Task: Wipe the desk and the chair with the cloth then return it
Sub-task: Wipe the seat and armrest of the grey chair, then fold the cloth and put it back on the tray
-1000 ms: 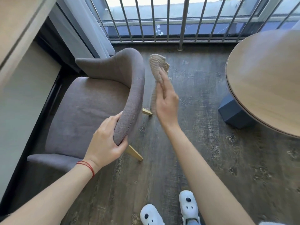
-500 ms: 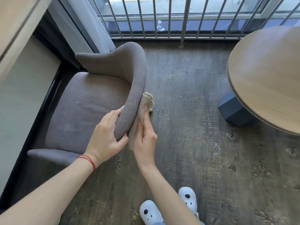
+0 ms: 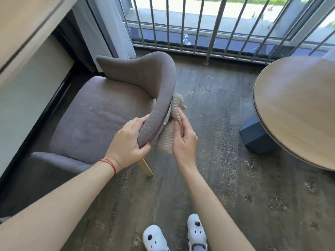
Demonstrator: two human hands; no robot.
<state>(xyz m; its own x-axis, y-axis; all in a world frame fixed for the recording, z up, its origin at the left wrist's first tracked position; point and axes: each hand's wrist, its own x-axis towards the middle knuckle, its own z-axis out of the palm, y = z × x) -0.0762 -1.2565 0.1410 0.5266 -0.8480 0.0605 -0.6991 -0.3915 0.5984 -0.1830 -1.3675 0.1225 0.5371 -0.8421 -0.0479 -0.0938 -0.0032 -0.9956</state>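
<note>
I am gripping the chair (image 3: pixel 108 113) backrest's end with my left hand (image 3: pixel 126 144), while my right hand (image 3: pixel 184 144) is pinching the cloth (image 3: pixel 170 131) against the backrest's outer side.

We see a grey-brown chair (image 3: pixel 101 113), a beige ribbed cloth (image 3: pixel 167 137), a light wood-grain table (image 3: pixel 297 109), a dark mottled plank floor (image 3: pixel 226 178), pale blue shoes (image 3: pixel 154 240) with black spots, and a red wrist string (image 3: pixel 108 163).

One chair (image 3: pixel 101 113), one cloth (image 3: pixel 167 136), two shoes (image 3: pixel 155 238).
</note>
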